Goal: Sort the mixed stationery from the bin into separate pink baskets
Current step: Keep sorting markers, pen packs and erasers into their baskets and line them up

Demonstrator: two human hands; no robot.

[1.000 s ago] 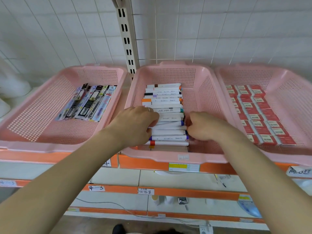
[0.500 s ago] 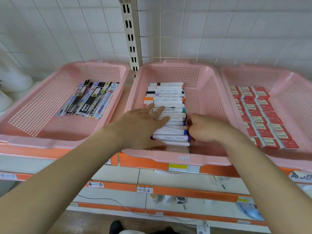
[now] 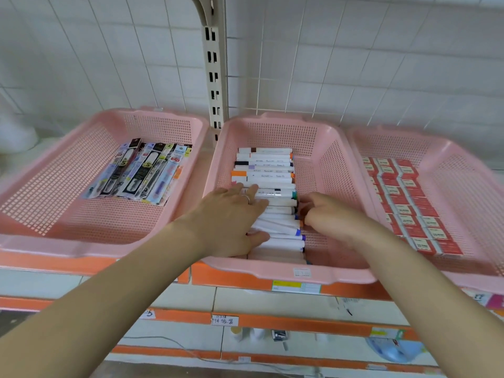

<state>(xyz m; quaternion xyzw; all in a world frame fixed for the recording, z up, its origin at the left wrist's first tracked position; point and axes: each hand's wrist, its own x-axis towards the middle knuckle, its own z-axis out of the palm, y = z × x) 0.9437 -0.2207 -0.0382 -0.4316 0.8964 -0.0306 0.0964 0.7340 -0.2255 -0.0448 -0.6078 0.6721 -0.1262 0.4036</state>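
Three pink baskets stand side by side on an orange-edged shelf [image 3: 231,279] across the middle of the frame. The middle basket [image 3: 283,132] holds the markers [image 3: 270,170], white-barrelled with coloured caps, lying crosswise in a row that runs from the far wall down toward the near rim.

The left hand [image 3: 229,219] lies flat on the lower left part of that row. Its fingers are straight and reach up over the barrels, a ring [image 3: 245,198] shows on one of them, and the thumb touches a marker nearer the bottom. The right hand [image 3: 327,216] sits at the right-hand ends of the same markers, level with the left hand and right of centre. Its fingers are curled in against the caps; whether they pinch one cannot be told.

The left basket [image 3: 62,246] holds packaged pens [image 3: 141,170] fanned in its upper right part. The right basket [image 3: 441,148] holds rows of red boxes [image 3: 403,197].

A second ago the left hand was bunched at the left ends of the markers. Since then it has flattened out over them. The right hand has stayed at the capped ends, and the baskets' contents lie as before.
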